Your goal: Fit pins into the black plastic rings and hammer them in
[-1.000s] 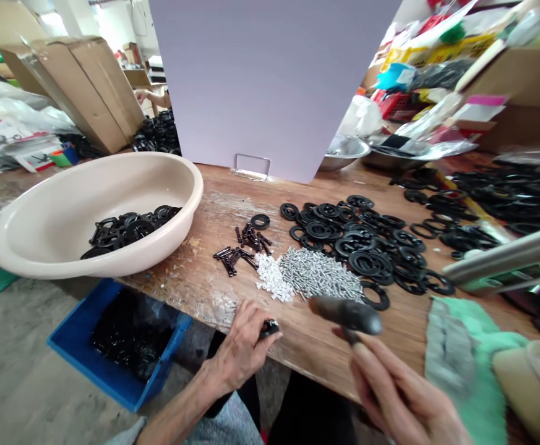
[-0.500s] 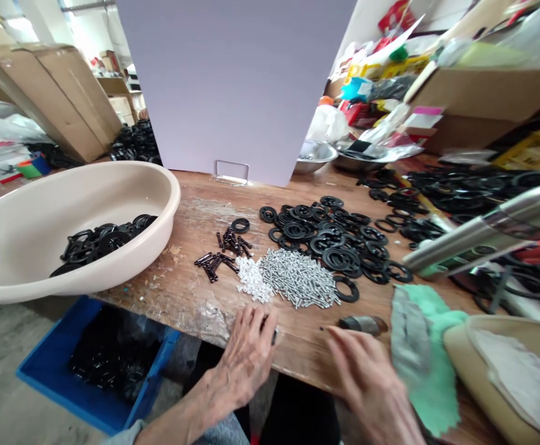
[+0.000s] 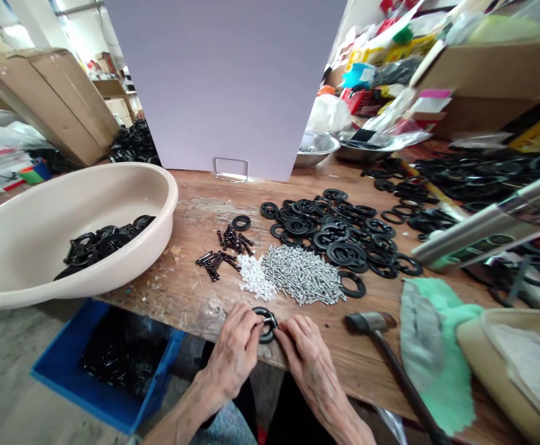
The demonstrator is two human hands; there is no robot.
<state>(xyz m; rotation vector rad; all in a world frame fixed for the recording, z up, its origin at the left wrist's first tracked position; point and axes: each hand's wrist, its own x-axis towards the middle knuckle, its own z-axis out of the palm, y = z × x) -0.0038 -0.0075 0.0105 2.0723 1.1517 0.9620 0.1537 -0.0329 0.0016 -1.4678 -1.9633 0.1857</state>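
Observation:
My left hand and my right hand meet at the table's front edge, both pinching a black rubber ring. A small metal screw sits in the ring, partly hidden by my fingers. A hammer with a dark handle lies to the right of my right hand, not touched. Beyond my hands are a heap of silver screws, white small parts, dark pins and a spread of black rings.
A beige plastic basin holding black rings stands at left on the wooden table. Below the edge sits a blue crate. A green cloth and a metal tube lie at right, with more black rings behind.
My right hand has let go of the hammer, which now lies on the table. Both hands have come together on the ring at the table's edge.

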